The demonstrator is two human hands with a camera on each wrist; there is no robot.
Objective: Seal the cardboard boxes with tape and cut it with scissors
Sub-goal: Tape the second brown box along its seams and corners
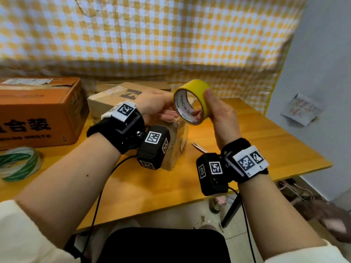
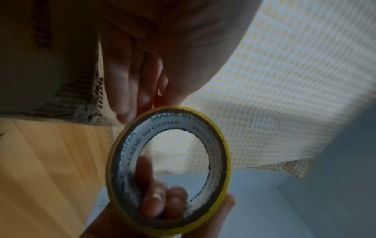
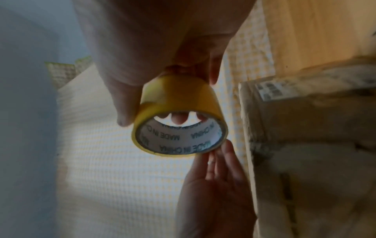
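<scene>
A yellow tape roll [image 1: 204,86] with a white printed core is held up above the wooden table [image 1: 266,141]. My right hand [image 1: 204,104] grips it, thumb on the outer face and fingers through the core [image 2: 158,202]. My left hand [image 1: 165,111] reaches in from the left with straight fingers [image 3: 213,161] touching the roll's [image 3: 179,99] rim. Below the left hand stands a small brown cardboard box [image 1: 114,99]. Scissors [image 1: 199,147] lie on the table, mostly hidden behind my right wrist.
A large orange cardboard box [image 1: 38,111] stands at the left, with a green-and-white tape roll [image 1: 19,164] in front of it. A checked cloth [image 1: 171,35] hangs behind the table. The table's right edge lies near a grey wall.
</scene>
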